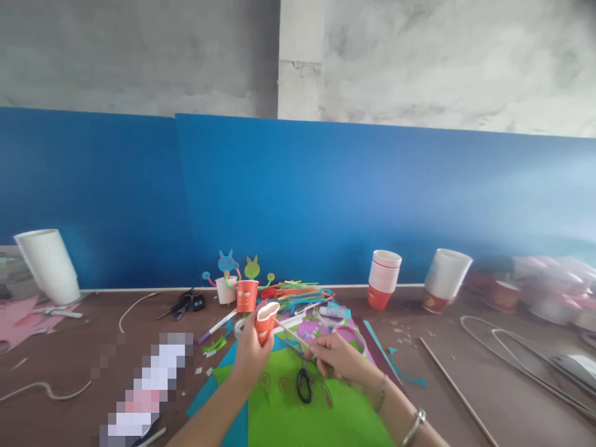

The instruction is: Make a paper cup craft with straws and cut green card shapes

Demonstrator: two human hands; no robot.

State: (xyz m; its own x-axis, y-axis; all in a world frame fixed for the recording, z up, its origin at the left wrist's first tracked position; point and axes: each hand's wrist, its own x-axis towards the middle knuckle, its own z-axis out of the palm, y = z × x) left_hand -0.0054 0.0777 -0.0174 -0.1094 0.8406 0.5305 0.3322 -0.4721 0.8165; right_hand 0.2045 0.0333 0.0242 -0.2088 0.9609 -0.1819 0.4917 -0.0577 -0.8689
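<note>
Two things matter on my remote feed: the red paper cup [266,323], squeezed by the left hand's [252,352] fingers above the green sheet [321,428], presumably bracing its wall, and the thin stick [293,333] the right hand [338,356] pinches, angled toward it.

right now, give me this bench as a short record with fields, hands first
left hand: holds a red paper cup, rim bent out of round
right hand: holds a thin stick, pointed at the cup
near hands: green paper, black-handled scissors
behind: colourful strips, white cup with blue figure
right side: cup stack
</note>
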